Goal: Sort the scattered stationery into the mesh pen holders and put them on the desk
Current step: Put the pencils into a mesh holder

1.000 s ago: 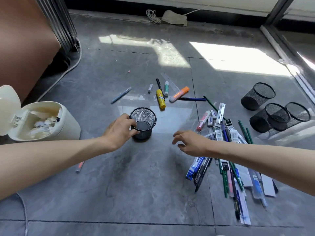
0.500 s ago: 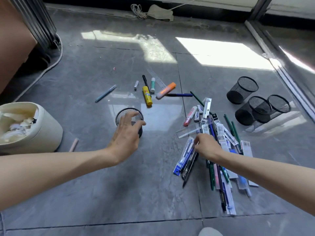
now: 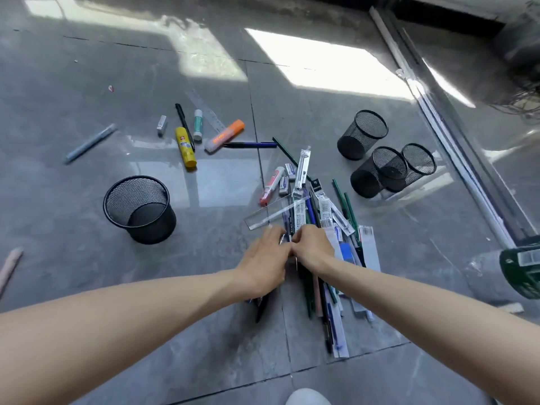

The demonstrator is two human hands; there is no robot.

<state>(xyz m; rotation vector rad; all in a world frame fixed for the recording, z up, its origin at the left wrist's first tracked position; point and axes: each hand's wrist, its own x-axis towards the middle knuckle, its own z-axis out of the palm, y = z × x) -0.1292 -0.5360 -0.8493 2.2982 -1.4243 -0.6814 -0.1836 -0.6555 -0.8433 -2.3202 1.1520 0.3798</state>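
Sorting barely begun: near mesh holder [image 3: 140,209] stands empty on the floor left of the pen pile [image 3: 324,211], three other holders [image 3: 362,135] apparently empty beyond, left hand [image 3: 264,258] and right hand [image 3: 312,247] meeting on the pile, fingers curled, actual hold on any pen not discernible.

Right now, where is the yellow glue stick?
In the head view, the yellow glue stick lies on the floor left of centre, beside the black pen, beyond the upright mesh holder.
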